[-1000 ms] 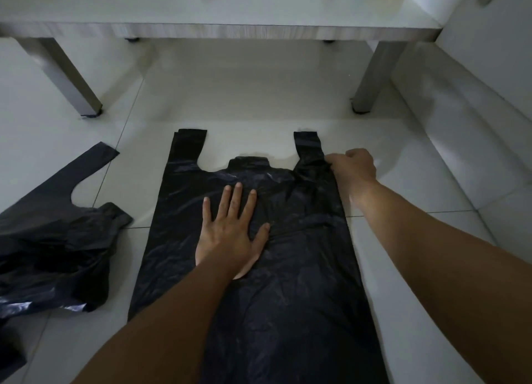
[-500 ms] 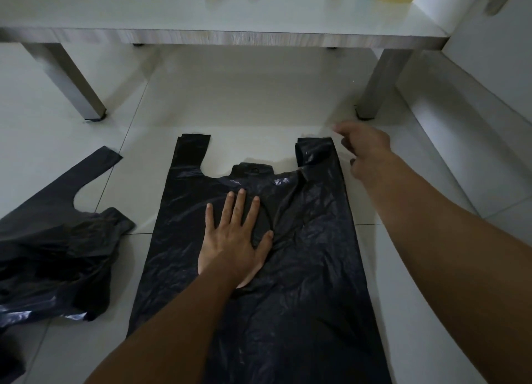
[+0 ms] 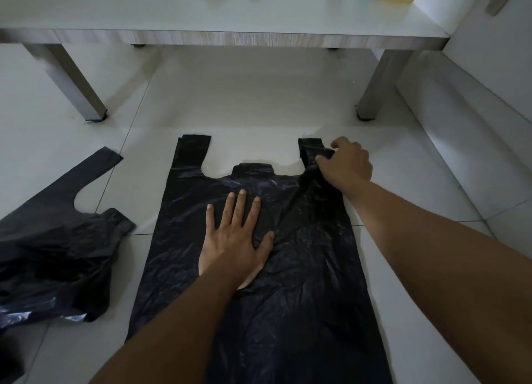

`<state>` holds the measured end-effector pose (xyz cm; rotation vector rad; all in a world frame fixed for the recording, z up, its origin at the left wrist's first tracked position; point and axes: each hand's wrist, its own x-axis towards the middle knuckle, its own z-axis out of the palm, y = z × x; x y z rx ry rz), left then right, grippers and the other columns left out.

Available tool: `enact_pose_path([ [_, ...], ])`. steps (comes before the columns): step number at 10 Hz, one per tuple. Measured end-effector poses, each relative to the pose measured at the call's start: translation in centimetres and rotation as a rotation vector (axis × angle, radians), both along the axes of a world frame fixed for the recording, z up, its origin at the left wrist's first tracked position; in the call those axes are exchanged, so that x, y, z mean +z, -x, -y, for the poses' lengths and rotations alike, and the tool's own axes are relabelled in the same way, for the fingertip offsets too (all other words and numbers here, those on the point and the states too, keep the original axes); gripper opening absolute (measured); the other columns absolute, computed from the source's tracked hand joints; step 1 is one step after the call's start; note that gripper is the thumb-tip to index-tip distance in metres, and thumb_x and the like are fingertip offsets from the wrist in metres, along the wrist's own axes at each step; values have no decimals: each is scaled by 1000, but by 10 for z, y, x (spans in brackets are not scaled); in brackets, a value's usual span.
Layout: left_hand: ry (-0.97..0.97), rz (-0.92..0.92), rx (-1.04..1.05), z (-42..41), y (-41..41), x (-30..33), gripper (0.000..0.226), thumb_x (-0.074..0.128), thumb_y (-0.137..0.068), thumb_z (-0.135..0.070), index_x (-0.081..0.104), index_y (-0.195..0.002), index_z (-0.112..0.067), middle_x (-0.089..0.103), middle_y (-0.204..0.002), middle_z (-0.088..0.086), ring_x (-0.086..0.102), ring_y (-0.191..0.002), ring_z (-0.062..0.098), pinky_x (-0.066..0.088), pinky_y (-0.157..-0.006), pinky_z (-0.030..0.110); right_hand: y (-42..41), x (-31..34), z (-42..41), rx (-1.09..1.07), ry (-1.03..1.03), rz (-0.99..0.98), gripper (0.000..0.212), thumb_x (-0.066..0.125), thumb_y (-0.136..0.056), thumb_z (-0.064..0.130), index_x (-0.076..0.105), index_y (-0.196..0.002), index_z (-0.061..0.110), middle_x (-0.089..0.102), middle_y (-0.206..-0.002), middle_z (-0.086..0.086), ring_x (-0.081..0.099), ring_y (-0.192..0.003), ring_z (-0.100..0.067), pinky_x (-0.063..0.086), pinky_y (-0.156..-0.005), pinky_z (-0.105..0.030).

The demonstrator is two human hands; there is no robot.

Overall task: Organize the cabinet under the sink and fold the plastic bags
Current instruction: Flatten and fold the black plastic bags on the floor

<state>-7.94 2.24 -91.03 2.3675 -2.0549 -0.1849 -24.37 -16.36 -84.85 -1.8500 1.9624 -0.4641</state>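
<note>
I see the left hand [image 3: 234, 241] lying flat, fingers spread, palm pressing the middle of the black plastic bag [image 3: 259, 283]. The right hand [image 3: 347, 165] has its fingers curled and pinches the bag's right handle strap [image 3: 312, 152], bunching the film there. The bag lies flat on the white tile floor [image 3: 259, 101], handles pointing away from me, left handle strap [image 3: 193, 150] smooth. A second black bag [image 3: 54, 245] lies crumpled at left, apart from the first. Beyond both stands a white table [image 3: 230, 12]; its far items are cut off, unidentifiable.
</note>
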Motion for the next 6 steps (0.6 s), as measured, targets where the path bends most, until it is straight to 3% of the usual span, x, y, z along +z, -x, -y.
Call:
enact_pose_path([
  [1, -1, 1, -4, -1, 0, 0, 74, -6, -88, -67, -24, -149, -30, -30, -157, 0, -29, -144, 18, -10, -118, 53, -8, 2, 6, -136, -139, 184, 59, 62, -84, 52, 50, -126, 11, 59, -114, -8, 58, -103, -29, 48, -94, -42],
  [2, 0, 1, -4, -1, 0, 1, 74, -6, -88, -67, -23, -150, -29, -29, -157, 0, -28, -144, 18, -10, -118, 52, -11, 9, 20, -282, -254, 596, 45, 73, -80, 40, 56, -104, 6, 59, -90, -4, 59, -80, -20, 53, -77, -32],
  [3, 0, 6, -1, 0, 0, 1, 73, -4, -89, -66, -24, -149, -29, -29, -157, 0, -28, -144, 18, -11, -117, 52, -12, 11, 38, -343, -265, 779, 44, 83, -70, 18, 66, -106, 1, 68, -104, -11, 66, -89, -26, 58, -84, -39],
  [4, -4, 4, -2, 0, 0, 1, 73, -2, -90, -67, -25, -149, -30, -30, -157, 0, -29, -144, 18, -12, -117, 53, -10, 12, 50, -308, -207, 895, 56, 81, -72, 6, 61, -124, 3, 63, -123, -12, 62, -109, -28, 52, -97, -44],
  [5, -3, 2, -3, 0, 0, 0, 73, -3, -90, -67, -24, -149, -30, -30, -157, 0, -29, -144, 18, -12, -117, 53, -5, 9, 51, -305, -107, 833, 67, 73, -77, 5, 50, -139, 8, 55, -135, -9, 56, -118, -26, 49, -102, -42],
  [6, -3, -1, -1, 1, -1, -1, 74, -3, -90, -67, -24, -149, -30, -30, -157, 0, -29, -143, 18, -11, -117, 53, -5, 5, 33, -333, -25, 563, 71, 62, -82, 13, 35, -147, 14, 46, -145, -8, 48, -127, -28, 41, -107, -46],
])
